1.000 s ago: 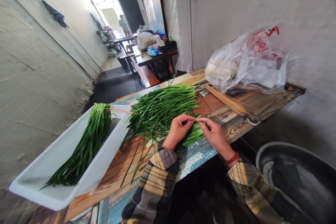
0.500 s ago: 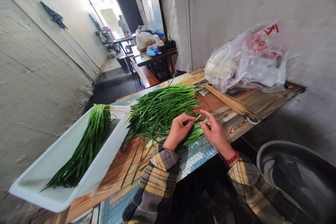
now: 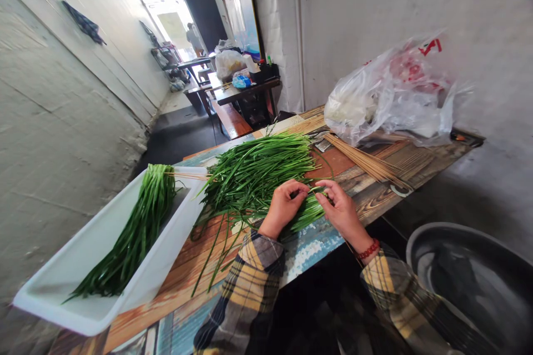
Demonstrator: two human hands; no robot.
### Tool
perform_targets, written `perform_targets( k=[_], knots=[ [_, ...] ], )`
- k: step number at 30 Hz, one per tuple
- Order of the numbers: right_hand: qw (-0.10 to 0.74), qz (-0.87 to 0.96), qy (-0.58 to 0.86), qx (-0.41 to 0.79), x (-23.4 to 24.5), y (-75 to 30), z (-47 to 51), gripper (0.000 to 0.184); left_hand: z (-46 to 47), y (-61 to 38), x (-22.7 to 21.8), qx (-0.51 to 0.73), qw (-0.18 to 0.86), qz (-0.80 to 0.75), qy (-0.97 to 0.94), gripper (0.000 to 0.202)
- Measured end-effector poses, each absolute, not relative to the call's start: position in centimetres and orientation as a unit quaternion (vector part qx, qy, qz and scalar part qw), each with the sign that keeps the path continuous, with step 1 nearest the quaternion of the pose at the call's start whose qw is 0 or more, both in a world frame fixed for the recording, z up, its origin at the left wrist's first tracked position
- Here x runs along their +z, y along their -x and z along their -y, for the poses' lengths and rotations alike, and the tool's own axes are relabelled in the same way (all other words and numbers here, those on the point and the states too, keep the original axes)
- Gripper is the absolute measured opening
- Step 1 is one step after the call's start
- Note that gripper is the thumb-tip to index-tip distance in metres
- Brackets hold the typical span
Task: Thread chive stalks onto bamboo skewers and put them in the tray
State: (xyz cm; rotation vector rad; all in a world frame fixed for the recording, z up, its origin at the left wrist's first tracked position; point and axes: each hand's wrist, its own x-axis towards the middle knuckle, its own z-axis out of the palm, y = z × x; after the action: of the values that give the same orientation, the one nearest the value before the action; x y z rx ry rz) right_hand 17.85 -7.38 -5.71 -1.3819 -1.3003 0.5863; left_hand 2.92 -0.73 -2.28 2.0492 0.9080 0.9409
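Observation:
A large pile of green garlic chives lies on the wooden table. My left hand is closed, thumb and forefinger pinching a chive just in front of the pile. Close beside it, my right hand has its fingers bent around the pale end of the same chive. A smaller bunch of chives rests on the table beneath both hands. Below my right wrist shows a thin brown stick, its upper part hidden by the hand. To the left, skewered chives hang into a white tray.
Bamboo skewers lie on the table at the right, before a clear plastic bag by the wall. A dark basin stands at lower right. Further back are another table, a bench and a person near the doorway.
My right forefinger has come down closer to the left fingertips, and the chive between them sits slightly lower. The pile, tray and skewers have not moved.

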Motion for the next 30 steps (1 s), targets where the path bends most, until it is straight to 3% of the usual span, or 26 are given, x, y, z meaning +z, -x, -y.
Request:
perform_targets(
  k=[10,19,30],
  knots=[
    [0.542,0.547,0.584,0.256,-5.6,-17.9,7.4,0.02,1.1,-3.0,-1.7,0.325,0.312,-0.314,-0.836,0.015],
    [0.535,0.544,0.582,0.281,-5.5,-18.0,7.7,0.033,-0.7,-1.1,-2.3,0.442,0.27,-0.455,-0.725,0.021],
    [0.475,0.621,0.591,0.198,-5.6,-17.9,7.6,0.026,-1.1,-1.0,-2.8,0.422,0.203,-0.44,-0.767,0.018]
  ],
)
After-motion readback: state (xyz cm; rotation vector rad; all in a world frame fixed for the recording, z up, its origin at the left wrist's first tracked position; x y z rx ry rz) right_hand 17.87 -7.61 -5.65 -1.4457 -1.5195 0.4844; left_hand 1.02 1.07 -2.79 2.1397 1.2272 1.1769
